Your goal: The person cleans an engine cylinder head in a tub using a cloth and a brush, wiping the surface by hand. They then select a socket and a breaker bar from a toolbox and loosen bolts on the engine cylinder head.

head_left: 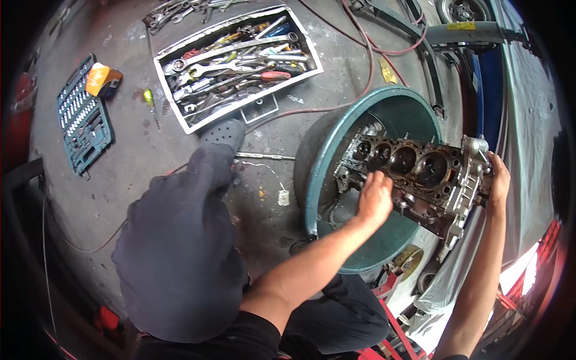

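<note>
A greasy engine block (414,167) with a row of open cylinder bores lies tilted in a round green tub (336,135), one end sticking out over the right rim. My right hand (499,179) is closed around that outer end, by the light metal cover (471,174). My left hand (376,197) is at the block's near side, below the bores, with its fingers curled. What lies within those fingers, if anything, is hidden. Beneath the block, the inside of the tub is partly in view.
A white-rimmed toolbox (240,63) full of wrenches and screwdrivers stands on the floor. An open socket set (84,120) with an orange box (103,80) lies left of it. A red hose (312,110) runs past the tub; grey sheeting (522,144) hangs at right.
</note>
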Available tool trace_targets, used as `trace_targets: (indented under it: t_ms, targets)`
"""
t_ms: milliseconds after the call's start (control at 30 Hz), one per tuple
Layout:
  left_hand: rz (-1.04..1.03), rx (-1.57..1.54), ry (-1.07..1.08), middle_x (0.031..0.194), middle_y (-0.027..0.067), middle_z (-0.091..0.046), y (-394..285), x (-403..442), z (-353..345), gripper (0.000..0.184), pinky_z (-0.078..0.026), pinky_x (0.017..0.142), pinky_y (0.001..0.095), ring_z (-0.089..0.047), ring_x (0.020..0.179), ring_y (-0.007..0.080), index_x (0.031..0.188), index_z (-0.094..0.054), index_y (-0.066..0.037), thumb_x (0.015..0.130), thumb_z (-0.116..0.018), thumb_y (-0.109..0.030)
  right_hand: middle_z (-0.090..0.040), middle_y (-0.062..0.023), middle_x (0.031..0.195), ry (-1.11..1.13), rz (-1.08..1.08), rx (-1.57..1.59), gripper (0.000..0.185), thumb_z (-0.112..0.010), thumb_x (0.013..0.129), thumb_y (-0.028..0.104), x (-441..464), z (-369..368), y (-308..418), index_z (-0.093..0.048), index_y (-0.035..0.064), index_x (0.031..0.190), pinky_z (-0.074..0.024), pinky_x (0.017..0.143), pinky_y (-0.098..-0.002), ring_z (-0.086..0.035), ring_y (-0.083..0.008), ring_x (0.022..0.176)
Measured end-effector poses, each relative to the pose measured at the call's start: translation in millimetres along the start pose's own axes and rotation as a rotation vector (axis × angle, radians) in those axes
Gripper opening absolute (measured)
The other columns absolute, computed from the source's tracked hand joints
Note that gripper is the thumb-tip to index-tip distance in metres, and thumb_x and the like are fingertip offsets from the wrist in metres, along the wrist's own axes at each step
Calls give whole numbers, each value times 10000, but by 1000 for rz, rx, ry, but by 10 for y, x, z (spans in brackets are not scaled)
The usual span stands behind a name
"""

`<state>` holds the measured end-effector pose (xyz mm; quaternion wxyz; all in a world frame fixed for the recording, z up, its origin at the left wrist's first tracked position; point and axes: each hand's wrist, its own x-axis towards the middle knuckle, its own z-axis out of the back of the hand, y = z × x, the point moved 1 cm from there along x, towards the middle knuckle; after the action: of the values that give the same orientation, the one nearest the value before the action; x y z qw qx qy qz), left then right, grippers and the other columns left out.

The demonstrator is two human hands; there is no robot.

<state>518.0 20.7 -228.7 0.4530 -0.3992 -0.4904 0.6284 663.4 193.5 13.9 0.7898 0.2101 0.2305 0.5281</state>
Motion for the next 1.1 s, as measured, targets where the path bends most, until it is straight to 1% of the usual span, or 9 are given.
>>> trace_targets:
  t_ms: [433, 500, 600, 633, 700, 800, 900, 1000, 1100]
  targets:
    - [-171, 616, 560, 813, 183, -696, 141, 504, 193, 133, -583, 704, 396, -701, 795, 303, 779, -724, -35, 762, -603, -88, -660, -50, 1191, 38, 121, -75, 438, -542, 956, 377, 173, 76, -178, -672, 20, 1173, -393, 974, -273, -583, -154, 1090]
    - [-240, 802, 512, 795, 162, -718, 188, 795, 290, 156, -594, 677, 406, -726, 750, 314, 779, -743, -52, 805, -593, -83, -676, -49, 1141, -29, 201, -43, 408, -552, 933, 367, 142, 5, -190, -692, 38, 1129, -407, 927, -277, -591, -154, 1042]
    - [-46, 1007, 598, 1112, 222, -669, 447, 1058, 166, 282, -512, 918, 502, -591, 1126, 383, 1105, -662, -6, 855, -596, -120, -665, -179, 987, 58, 88, 77, 356, -587, 885, 231, -436, -109, 257, -648, -28, 1121, -539, 633, -349, -661, -239, 725]
    - [-81, 1119, 624, 1197, 227, -622, 526, 1029, 141, 343, -460, 957, 546, -530, 1181, 393, 1175, -619, -2, 859, -602, -136, -604, -74, 656, -193, 80, 101, 261, -571, 897, 206, -454, -281, 277, -703, -17, 870, -449, 473, -316, -536, -163, 517]
    - [-166, 1366, 860, 1324, 187, -561, 580, 962, 94, 389, -386, 977, 640, -484, 1214, 388, 1240, -607, -46, 873, -606, -173, -627, -82, 670, -191, 85, 49, 272, -594, 899, 225, -492, -245, 283, -706, -19, 857, -453, 503, -323, -552, -166, 529]
    - [-280, 1349, 1332, 1197, 109, -671, 748, 626, -5, 287, -492, 950, 424, -628, 1137, 272, 1089, -714, -112, 817, -678, -198, -655, -97, 696, -211, 115, 9, 296, -613, 892, 233, -531, -229, 307, -707, -31, 799, -452, 529, -331, -577, -167, 565]
    - [-443, 1291, 1350, 1158, 113, -685, 1645, -139, -307, 231, -532, 891, 430, -644, 1104, 277, 1029, -730, -111, 856, -661, -249, -667, -112, 713, -171, 120, 21, 291, -628, 866, 238, -592, -173, 308, -710, -36, 816, -464, 562, -347, -589, -181, 586]
    - [-181, 1417, 1707, 1238, 91, -652, 1964, -640, -511, 330, -559, 762, 535, -653, 1064, 298, 1192, -688, -105, 870, -634, -154, -686, -144, 754, -171, 200, -27, 312, -628, 852, 269, -603, -120, 278, -716, -31, 846, -495, 625, -364, -632, -222, 632]
    - [-384, 1605, 1826, 1255, 98, -645, 1908, -495, -470, 313, -500, 843, 632, -604, 1150, 376, 1182, -683, -100, 913, -566, -210, -704, -168, 830, -185, 42, -100, 343, -622, 849, 316, -687, -104, 437, -726, -9, 891, -524, 694, -372, -674, -254, 707]
